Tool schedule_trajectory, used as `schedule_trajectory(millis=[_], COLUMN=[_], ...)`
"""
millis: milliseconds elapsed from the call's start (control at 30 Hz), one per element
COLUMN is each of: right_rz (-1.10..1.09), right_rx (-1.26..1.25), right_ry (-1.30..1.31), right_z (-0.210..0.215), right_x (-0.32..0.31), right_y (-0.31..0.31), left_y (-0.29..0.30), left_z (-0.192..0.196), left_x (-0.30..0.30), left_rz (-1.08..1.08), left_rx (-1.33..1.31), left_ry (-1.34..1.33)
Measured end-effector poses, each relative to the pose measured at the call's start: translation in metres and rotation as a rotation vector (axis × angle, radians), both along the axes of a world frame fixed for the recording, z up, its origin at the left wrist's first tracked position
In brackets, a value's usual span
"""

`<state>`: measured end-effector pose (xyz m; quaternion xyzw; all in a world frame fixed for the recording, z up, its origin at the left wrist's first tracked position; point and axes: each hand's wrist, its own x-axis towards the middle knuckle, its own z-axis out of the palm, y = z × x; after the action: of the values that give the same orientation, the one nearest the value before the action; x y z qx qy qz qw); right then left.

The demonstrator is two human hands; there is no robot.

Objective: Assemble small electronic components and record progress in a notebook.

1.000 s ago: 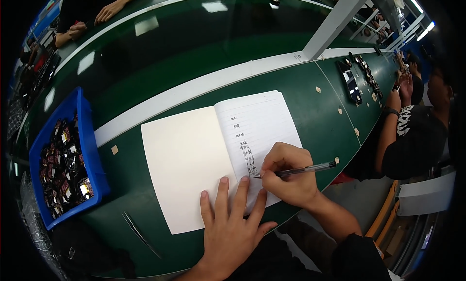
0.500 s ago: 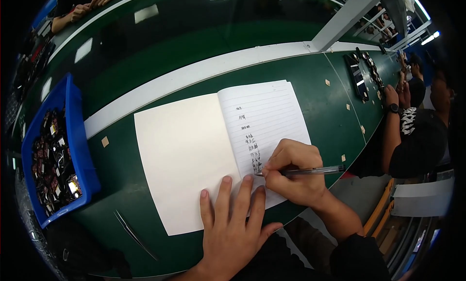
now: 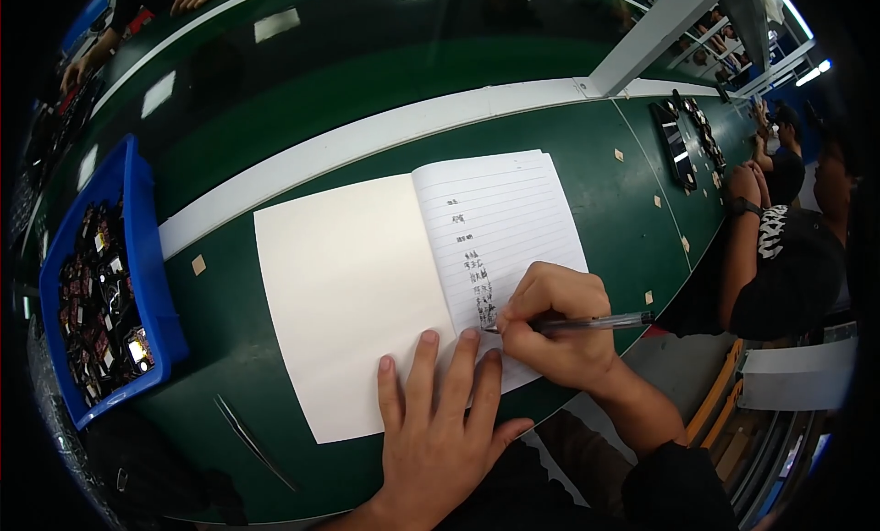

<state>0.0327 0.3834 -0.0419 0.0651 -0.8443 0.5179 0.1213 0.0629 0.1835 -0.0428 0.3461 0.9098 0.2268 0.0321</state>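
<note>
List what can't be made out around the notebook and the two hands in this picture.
- Head view: the pen tip and newest writing, hidden by the right hand.
- The notebook lower edge, covered by the left hand.
- Small parts in the blue bin: too small to identify.

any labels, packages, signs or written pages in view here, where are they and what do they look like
Open notebook: middle of the green table; blank cream left page, white ruled right page with a short column of handwriting.
Blue bin: left edge of the table; rectangular, full of small dark parts, some with pale label-like patches.
Small tan stickers: scattered on the table; square, blank as far as can be seen.
No signs or screens visible.
</note>
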Motion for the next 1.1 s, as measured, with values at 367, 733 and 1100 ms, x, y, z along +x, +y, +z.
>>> schedule_trajectory(millis=[367, 733, 1100], right_rz=[0.025, 0.021, 0.000], right_rx=[0.023, -0.008, 0.021], right_ry=[0.025, 0.016, 0.021], right_z=[-0.0002, 0.0001, -0.0007], right_x=[0.0001, 0.0001, 0.0007], right_y=[0.0015, 0.0009, 0.0006], left_y=[0.0005, 0.0003, -0.0007], left_z=[0.0006, 0.0007, -0.0001], left_x=[0.0000, -0.0002, 0.0003], left_rz=[0.000, -0.009, -0.011], left_rx=[0.001, 0.005, -0.003], left_ry=[-0.005, -0.011, -0.001])
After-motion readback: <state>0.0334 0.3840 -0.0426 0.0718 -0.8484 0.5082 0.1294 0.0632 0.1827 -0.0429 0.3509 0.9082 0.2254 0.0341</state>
